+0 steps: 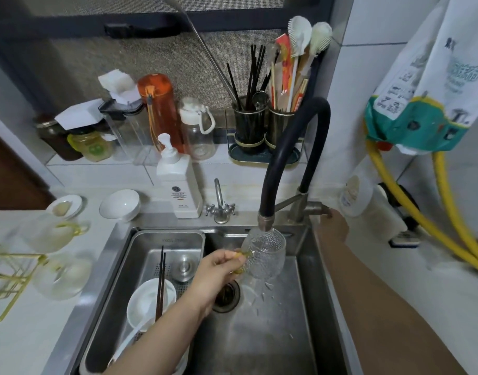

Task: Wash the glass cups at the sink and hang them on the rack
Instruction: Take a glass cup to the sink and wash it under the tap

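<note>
Steel sink (308, 307) below tiled wall, white desk (29, 334) at left. I see left hand (219, 274) pinching yellow handle of textured glass cup (265, 253), cup tilted under black faucet spout (265, 220), water splashing. Right hand (334, 226) on faucet lever (317, 207), grip unclear. Gold rack (7, 277) on desk beside more cups (62, 274).

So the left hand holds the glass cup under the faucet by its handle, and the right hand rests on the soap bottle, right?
Not quite. The head view shows the right hand on the faucet lever, not the soap bottle. The left hand does hold the glass cup by its handle under the faucet.
</note>
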